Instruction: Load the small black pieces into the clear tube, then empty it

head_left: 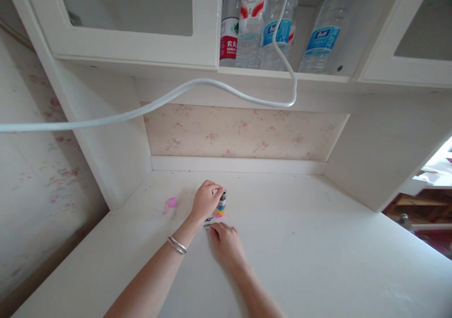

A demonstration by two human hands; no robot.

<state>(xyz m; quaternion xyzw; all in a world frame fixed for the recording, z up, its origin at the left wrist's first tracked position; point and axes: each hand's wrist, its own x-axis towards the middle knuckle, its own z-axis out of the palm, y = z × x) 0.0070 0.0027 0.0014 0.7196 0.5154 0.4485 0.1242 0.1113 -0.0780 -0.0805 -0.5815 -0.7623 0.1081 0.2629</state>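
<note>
Two bare forearms reach forward from the bottom edge of the view, the left forearm (150,280) slanting up and to the right, the right forearm (259,292) leaning up and to the left, so that they converge near the middle without touching. The left hand (207,198) is the farther one, back of the hand up, its thumb and index finger curved toward each other in a pinching shape around a small gap. Nearer the body, the right hand (227,243) sits low, palm down, fingers loosely curled, fingertips pointing forward and slightly left.
</note>
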